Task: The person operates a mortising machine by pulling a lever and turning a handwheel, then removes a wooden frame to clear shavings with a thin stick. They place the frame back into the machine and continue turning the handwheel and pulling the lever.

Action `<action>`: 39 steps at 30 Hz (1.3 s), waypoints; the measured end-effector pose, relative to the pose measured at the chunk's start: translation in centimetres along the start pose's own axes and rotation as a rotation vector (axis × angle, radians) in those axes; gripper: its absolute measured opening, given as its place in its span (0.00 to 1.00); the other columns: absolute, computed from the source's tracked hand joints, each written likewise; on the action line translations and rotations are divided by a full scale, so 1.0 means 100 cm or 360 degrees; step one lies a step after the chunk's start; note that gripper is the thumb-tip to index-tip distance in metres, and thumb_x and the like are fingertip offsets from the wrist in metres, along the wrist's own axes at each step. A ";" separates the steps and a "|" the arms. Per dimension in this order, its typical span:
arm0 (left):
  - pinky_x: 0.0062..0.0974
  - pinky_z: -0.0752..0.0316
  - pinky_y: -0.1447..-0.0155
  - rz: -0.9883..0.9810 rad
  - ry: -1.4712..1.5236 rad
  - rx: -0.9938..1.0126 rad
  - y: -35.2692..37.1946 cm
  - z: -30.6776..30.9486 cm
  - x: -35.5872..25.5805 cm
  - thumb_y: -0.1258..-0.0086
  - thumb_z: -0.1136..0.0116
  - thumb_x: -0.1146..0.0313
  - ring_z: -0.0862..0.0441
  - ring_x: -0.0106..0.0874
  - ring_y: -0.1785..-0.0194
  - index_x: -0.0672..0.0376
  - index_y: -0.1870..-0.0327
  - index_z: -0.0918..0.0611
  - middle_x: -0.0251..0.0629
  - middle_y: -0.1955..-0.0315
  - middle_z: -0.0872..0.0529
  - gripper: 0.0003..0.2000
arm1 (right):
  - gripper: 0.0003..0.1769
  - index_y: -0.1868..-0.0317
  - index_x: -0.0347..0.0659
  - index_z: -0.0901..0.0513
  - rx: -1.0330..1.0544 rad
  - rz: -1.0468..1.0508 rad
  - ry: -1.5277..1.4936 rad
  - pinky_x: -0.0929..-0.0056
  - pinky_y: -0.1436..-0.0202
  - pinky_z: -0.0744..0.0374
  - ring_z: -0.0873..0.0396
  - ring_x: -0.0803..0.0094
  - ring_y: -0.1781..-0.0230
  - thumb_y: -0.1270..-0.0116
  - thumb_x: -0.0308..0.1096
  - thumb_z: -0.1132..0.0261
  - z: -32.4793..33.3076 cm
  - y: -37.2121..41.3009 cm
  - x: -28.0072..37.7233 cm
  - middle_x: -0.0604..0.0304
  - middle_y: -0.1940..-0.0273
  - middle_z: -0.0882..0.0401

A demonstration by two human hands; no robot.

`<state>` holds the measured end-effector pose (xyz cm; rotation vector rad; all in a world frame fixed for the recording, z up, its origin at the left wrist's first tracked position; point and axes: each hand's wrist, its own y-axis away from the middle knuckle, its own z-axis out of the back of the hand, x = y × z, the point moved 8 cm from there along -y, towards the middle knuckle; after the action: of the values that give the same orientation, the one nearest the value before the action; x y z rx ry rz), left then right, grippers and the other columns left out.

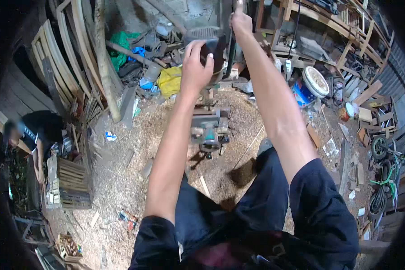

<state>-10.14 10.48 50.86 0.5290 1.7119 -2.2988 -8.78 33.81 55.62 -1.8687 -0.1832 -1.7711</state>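
A drill-press-like machine with a dark, vented motor housing (216, 48) stands in front of me. My left hand (196, 67) lies against the housing's near left side, its fingers curved and the thumb apart. Higher up and to the right, my right hand (241, 23) is closed round a dark lever (231, 54), with the thumb pointing up. Below the housing sits a metal vise (207, 120) with a green part and a round handwheel (209, 146). The working tip under the motor is hard to make out.
Wood shavings (130, 180) cover the floor. Curved wooden pieces (54, 58) and a pole (104, 67) lean at left, where another person (40, 130) bends over a wooden crate (72, 182). At right are a white bucket (316, 82), scrap wood and a green bicycle (384, 180).
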 end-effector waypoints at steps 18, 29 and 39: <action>0.35 0.30 0.37 0.0422 0.0120 0.0220 0.121 0.018 -0.001 0.36 0.42 0.73 0.23 0.44 0.43 0.63 0.45 0.22 0.49 0.50 0.20 0.17 | 0.17 0.73 0.35 0.29 0.0274 0.0569 -0.0457 0.69 0.56 0.30 0.29 0.70 0.64 0.29 0.37 0.51 0.064 0.236 -0.123 0.59 0.70 0.28; 0.35 0.27 0.41 0.0898 0.0134 0.0212 0.225 0.020 0.059 0.34 0.42 0.73 0.21 0.43 0.45 0.62 0.47 0.20 0.49 0.52 0.18 0.15 | 0.18 0.68 0.38 0.27 0.0432 0.0938 0.0053 0.52 0.31 0.36 0.29 0.46 0.39 0.28 0.44 0.52 0.084 0.345 -0.225 0.47 0.54 0.23; 0.28 0.22 0.54 0.1157 0.0547 0.0277 0.256 0.024 0.056 0.33 0.44 0.75 0.17 0.37 0.52 0.65 0.46 0.21 0.49 0.51 0.20 0.14 | 0.19 0.52 0.33 0.25 0.0312 0.0663 -0.0041 0.70 0.46 0.29 0.28 0.72 0.56 0.21 0.41 0.54 0.074 0.280 -0.137 0.59 0.57 0.24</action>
<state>-5.67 0.81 26.76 1.3809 1.1437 -1.8817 8.99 17.56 34.47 -1.6477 0.0234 -1.3938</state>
